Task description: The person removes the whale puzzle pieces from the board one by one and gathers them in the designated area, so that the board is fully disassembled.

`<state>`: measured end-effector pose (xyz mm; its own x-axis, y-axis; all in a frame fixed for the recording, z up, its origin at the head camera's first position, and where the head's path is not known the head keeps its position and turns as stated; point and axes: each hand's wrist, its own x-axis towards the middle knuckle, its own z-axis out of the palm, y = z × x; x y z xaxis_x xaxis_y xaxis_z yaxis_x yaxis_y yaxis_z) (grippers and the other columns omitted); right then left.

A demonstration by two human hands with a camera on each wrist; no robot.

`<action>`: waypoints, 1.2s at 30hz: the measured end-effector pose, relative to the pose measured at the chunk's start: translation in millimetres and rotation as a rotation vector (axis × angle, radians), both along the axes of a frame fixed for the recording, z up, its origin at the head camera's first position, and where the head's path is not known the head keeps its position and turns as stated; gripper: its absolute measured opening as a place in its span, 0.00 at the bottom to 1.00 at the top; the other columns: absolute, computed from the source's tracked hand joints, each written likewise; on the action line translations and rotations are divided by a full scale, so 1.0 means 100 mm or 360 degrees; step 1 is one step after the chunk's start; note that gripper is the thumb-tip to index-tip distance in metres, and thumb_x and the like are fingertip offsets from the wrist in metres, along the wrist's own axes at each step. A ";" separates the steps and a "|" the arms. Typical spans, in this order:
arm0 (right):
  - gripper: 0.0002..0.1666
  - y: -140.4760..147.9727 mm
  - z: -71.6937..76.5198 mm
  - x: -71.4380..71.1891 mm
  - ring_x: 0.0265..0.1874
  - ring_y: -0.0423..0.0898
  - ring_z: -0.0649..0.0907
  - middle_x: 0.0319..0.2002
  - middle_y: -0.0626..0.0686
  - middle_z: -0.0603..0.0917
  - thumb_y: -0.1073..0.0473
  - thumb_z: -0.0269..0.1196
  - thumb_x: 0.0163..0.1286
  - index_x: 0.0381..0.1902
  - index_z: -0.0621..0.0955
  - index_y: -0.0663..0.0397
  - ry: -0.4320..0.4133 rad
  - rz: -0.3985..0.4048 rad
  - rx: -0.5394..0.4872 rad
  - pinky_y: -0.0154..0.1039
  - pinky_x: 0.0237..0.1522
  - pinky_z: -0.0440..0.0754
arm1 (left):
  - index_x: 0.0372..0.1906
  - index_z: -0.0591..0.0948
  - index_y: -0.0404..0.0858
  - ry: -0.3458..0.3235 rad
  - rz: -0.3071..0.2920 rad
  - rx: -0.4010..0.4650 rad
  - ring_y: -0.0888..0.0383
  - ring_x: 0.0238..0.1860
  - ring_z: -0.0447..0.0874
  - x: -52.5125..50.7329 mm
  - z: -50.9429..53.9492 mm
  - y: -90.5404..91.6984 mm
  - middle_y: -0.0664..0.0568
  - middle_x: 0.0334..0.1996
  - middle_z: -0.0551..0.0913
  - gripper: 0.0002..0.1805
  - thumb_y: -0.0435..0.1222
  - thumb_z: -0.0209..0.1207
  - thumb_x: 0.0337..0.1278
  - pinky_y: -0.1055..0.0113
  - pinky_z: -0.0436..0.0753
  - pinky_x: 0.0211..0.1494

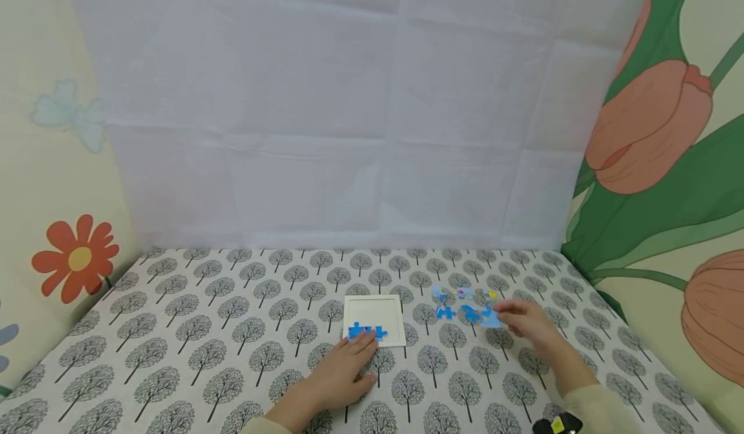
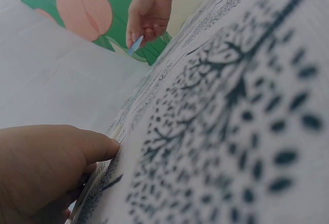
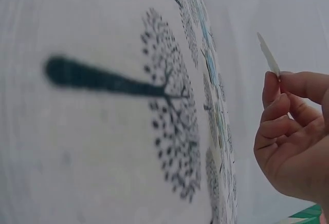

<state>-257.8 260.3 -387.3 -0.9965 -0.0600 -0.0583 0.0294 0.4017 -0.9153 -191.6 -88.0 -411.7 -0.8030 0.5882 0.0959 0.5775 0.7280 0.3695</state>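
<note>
A white square puzzle tray [image 1: 374, 300] lies on the table with joined blue puzzle pieces [image 1: 372, 332] along its near edge. My left hand [image 1: 341, 374] rests over that edge, its fingertips on the blue pieces; in the left wrist view the thumb lies extended, and the other fingers are mostly hidden. To the right, my right hand [image 1: 531, 327] pinches a light-blue puzzle piece [image 1: 491, 318] between thumb and fingertip, raised off the cloth. The right wrist view shows this piece [image 3: 268, 55] edge-on and thin.
Several loose puzzle pieces [image 1: 445, 312], blue with some yellow and pink, lie right of the tray, left of my right hand. A tree-print cloth [image 1: 232, 337] covers the table. A white sheet [image 1: 325, 130] hangs behind. A black and yellow object [image 1: 558, 423] sits by the right sleeve.
</note>
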 end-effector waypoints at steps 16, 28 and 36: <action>0.12 0.27 -0.08 0.02 0.17 0.40 0.69 0.21 0.47 0.73 0.65 0.58 0.57 0.40 0.77 0.66 -0.0092 -0.0088 -0.0053 0.33 0.18 0.69 | 0.59 0.62 0.28 0.0013 -0.0018 0.0017 0.47 0.62 0.51 0.00 -0.01 -0.01 0.42 0.61 0.57 0.30 0.43 0.49 0.56 0.50 0.52 0.60; 0.08 0.31 -0.17 0.01 0.19 0.43 0.71 0.19 0.48 0.74 0.69 0.57 0.55 0.34 0.78 0.66 -0.0163 -0.0156 -0.0005 0.36 0.20 0.70 | 0.60 0.61 0.29 -0.0014 -0.0009 0.0012 0.48 0.62 0.50 0.01 0.00 -0.01 0.43 0.62 0.56 0.30 0.43 0.48 0.57 0.51 0.51 0.60; 0.08 0.32 -0.22 -0.01 0.20 0.43 0.71 0.22 0.49 0.74 0.70 0.57 0.55 0.34 0.78 0.67 -0.0172 -0.0129 0.0014 0.36 0.21 0.70 | 0.60 0.61 0.29 -0.0003 -0.0012 0.0008 0.47 0.62 0.50 0.00 -0.02 -0.01 0.43 0.62 0.56 0.30 0.43 0.48 0.57 0.51 0.51 0.60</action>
